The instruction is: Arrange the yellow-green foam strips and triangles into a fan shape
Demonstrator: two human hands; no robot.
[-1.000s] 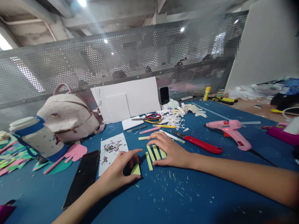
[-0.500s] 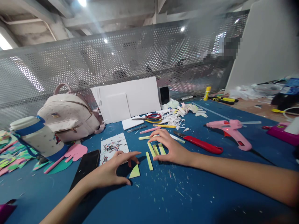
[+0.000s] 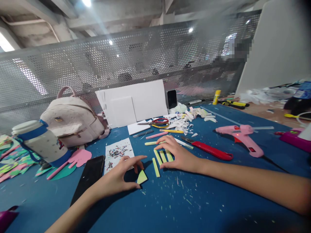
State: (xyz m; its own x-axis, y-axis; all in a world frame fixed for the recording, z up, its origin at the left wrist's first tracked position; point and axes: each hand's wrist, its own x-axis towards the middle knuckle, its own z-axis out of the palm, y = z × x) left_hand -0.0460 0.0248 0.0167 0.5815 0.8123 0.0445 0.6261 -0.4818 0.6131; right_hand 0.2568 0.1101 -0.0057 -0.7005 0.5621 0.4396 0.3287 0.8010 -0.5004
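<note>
My left hand (image 3: pixel 123 174) rests low over the table. Its curled fingers and thumb bracket a small yellow-green fan-shaped foam piece (image 3: pixel 142 177), touching its edges. Just right of that piece lies a loose yellow-green strip (image 3: pixel 156 167). My right hand (image 3: pixel 176 153) arches over a short row of similar foam strips (image 3: pixel 163 156), fingers and thumb spread apart near their ends. Part of the row is hidden under the palm. Another pale yellow strip (image 3: pixel 151 143) and a pink stick (image 3: pixel 156 135) lie beyond the right fingertips.
A red utility knife (image 3: pixel 211 150) and a pink glue gun (image 3: pixel 243 136) lie to the right. Scissors (image 3: pixel 157 122) and white scraps (image 3: pixel 179 124) are behind. Left are a phone (image 3: pixel 88 176), a speckled paper (image 3: pixel 119 152), a bottle (image 3: pixel 41 142) and a backpack (image 3: pixel 73 118).
The fan-shaped piece has turned and slid slightly right along with my left hand, whose thumb now meets its lower corner. My right hand stays over the strips.
</note>
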